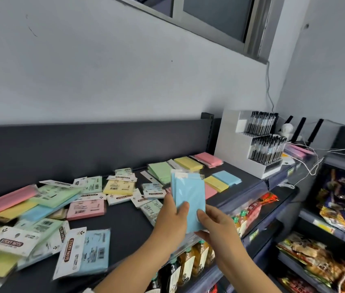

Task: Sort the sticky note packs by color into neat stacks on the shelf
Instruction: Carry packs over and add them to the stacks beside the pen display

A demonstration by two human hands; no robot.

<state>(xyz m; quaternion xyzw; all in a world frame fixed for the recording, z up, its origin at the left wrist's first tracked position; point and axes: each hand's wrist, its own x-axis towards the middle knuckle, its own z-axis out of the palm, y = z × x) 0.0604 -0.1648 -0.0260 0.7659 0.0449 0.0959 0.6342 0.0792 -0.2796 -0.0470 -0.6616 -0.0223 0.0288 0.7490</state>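
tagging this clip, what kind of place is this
Probably a small shop: retail-packaged sticky note packs on a dark shelf, a tiered pen display, and bottled drinks and snack bags below.

We stand in a shop: packaged sticky notes [86,208] left of the pen display stand [249,144], labelled bottles [185,265] below it, snack bags [340,199] to its right.

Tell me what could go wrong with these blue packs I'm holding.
The blue packs, fanned, are gripped only at their lower end by the left hand and right hand; one may slip out. The blue stack lies near the shelf edge beside a yellow stack; adding them carelessly could skew both.
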